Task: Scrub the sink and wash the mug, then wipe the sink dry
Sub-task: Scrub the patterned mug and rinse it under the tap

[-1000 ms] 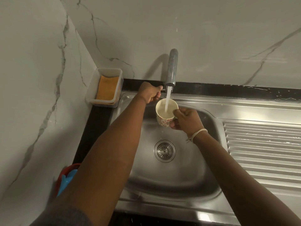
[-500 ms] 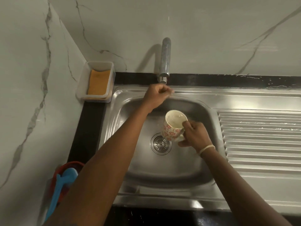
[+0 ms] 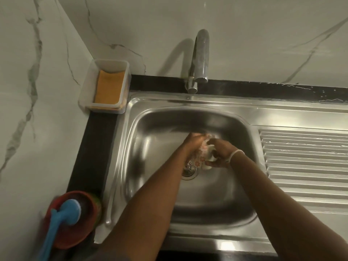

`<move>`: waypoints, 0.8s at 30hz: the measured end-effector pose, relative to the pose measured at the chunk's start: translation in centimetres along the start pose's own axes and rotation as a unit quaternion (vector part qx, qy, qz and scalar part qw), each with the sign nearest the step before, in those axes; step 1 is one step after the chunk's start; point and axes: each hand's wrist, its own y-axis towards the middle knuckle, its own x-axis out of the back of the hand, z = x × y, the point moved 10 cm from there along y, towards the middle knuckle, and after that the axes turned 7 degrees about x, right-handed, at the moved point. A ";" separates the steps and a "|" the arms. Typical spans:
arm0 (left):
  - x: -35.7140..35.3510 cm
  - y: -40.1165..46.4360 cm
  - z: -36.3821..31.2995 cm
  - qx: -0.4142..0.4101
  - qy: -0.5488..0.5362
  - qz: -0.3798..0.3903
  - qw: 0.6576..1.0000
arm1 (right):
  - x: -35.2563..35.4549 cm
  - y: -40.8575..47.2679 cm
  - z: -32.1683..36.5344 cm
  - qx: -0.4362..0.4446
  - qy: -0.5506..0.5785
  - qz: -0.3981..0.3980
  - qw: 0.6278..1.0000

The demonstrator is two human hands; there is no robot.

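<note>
Over the steel sink, left hand and right hand grip the floral mug.

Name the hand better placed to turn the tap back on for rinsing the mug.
Left, probably. The left hand only rubs the mug and lies on the tap side, while the right hand grips the mug low in the sink.

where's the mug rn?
Head view, middle of frame: the mug is low inside the sink basin, just right of the drain, held between the left hand and right hand.
</note>
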 end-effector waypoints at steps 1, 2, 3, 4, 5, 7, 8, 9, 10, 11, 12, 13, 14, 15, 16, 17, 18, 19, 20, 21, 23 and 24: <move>1.6 -0.3 0.6 0.014 -0.008 -0.014 1.000 | -1.6 0.6 -0.1 -0.015 0.003 0.017 1.000; 3.3 -0.4 1.3 0.026 -0.010 -0.026 0.999 | -3.0 1.0 -0.2 -0.024 -0.020 0.032 0.999; 5.1 -0.7 1.9 0.038 0.003 -0.040 0.998 | -4.5 1.8 -0.6 -0.030 -0.032 0.057 0.997; 7.0 -1.0 2.8 0.053 0.026 -0.057 0.997 | -6.3 1.7 -0.9 -0.040 -0.061 0.086 0.994; 8.7 -1.5 3.9 0.074 0.049 -0.069 0.994 | -7.9 2.1 -1.4 -0.046 -0.086 0.118 0.988; 11.3 -2.8 6.4 0.132 0.087 -0.072 0.985 | -10.7 1.3 -2.6 -0.070 -0.128 0.174 0.974; 12.2 -3.4 7.6 0.157 0.108 -0.068 0.979 | -11.6 0.4 -3.3 -0.085 -0.145 0.192 0.967; 12.7 -4.3 8.7 0.182 0.132 -0.060 0.972 | -12.2 0.1 -4.0 -0.099 -0.158 0.207 0.961; 12.9 -5.0 9.8 0.205 0.153 -0.047 0.966 | -12.5 -0.5 -4.8 -0.116 -0.170 0.219 0.954; 12.6 -5.8 10.6 0.225 0.172 -0.030 0.959 | -12.5 -0.8 -5.6 -0.134 -0.172 0.231 0.948; 12.1 -6.2 11.5 0.243 0.182 -0.012 0.953 | -12.3 -1.5 -6.3 -0.153 -0.175 0.237 0.944; 11.3 -6.6 12.0 0.257 0.192 0.011 0.947 | -11.9 -2.0 -6.9 -0.170 -0.167 0.240 0.941; 9.9 -6.6 12.2 0.265 0.192 0.036 0.944 | -10.9 -2.4 -7.2 -0.181 -0.156 0.224 0.945; 8.6 -6.6 12.3 0.271 0.187 0.055 0.943 | -10.0 -2.5 -7.6 -0.189 -0.130 0.207 0.951; 7.1 -6.3 12.2 0.271 0.174 0.076 0.944 | -9.1 -3.0 -7.6 -0.188 -0.104 0.183 0.959; 5.2 -6.0 11.7 0.271 0.163 0.096 0.944 | -7.8 -3.1 -7.6 -0.184 -0.071 0.159 0.967; 3.1 -5.4 11.4 0.268 0.155 0.118 0.944 | -6.4 -3.3 -7.6 -0.180 -0.042 0.135 0.973; 0.8 -5.1 10.7 0.265 0.152 0.136 0.942 | -4.6 -3.3 -7.5 -0.176 -0.014 0.110 0.978; -1.3 -4.6 10.1 0.260 0.144 0.145 0.944 | -2.9 -3.4 -7.4 -0.170 0.006 0.088 0.981; -3.2 -4.4 9.1 0.253 0.142 0.152 0.945 | -1.3 -3.5 -7.1 -0.162 0.027 0.074 0.984; -6.3 -3.8 7.3 0.230 0.142 0.159 0.949 | 1.7 -3.8 -6.4 -0.137 0.040 0.040 0.989; -7.4 -3.4 6.4 0.213 0.137 0.154 0.955 | 2.9 -3.9 -5.9 -0.119 0.032 0.023 0.992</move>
